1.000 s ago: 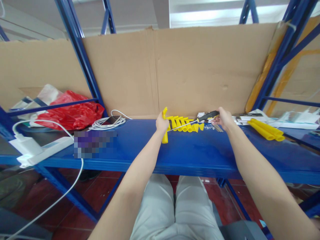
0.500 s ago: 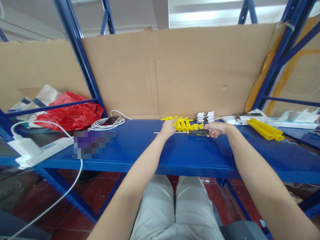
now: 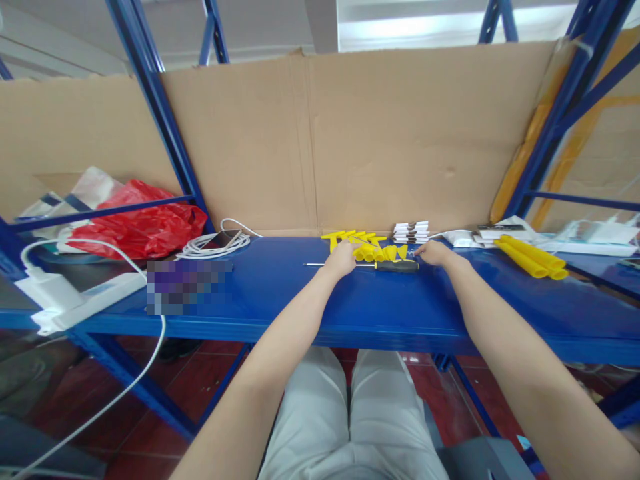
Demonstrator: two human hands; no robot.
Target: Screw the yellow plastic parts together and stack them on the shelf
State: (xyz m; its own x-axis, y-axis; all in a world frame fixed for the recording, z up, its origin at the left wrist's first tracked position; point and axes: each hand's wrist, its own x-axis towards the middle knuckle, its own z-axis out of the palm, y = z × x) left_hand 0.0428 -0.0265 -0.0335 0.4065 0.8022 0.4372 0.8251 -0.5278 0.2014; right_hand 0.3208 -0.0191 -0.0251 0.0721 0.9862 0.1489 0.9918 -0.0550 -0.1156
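My left hand [image 3: 343, 259] rests over the left part of a group of yellow plastic parts. Its index finger is stretched toward several T-shaped yellow pieces [image 3: 345, 236]. Beside that hand lie short yellow tubes [image 3: 369, 254] and small yellow wedge-like pieces [image 3: 395, 253]. A screwdriver with a black and yellow handle [image 3: 397, 266] lies flat in front of them, its shaft pointing left, and neither hand holds it. To the right of the wedges, my right hand [image 3: 434, 253] has its fingers drawn together at some tiny pale items [image 3: 412, 253], too small to make out.
White folded packets [image 3: 411, 233] are stacked by the cardboard wall [image 3: 380, 147]. Long yellow tubes [image 3: 531, 259] lie on the right of the blue table [image 3: 280, 293]. At left are a coiled white cable [image 3: 215, 247], a red plastic bag [image 3: 143, 223] and a power strip [image 3: 95, 303].
My left hand has shifted slightly right and toward me, uncovering more of the T-shaped pieces. My right hand has moved a little right and up, off the screwdriver's handle end.
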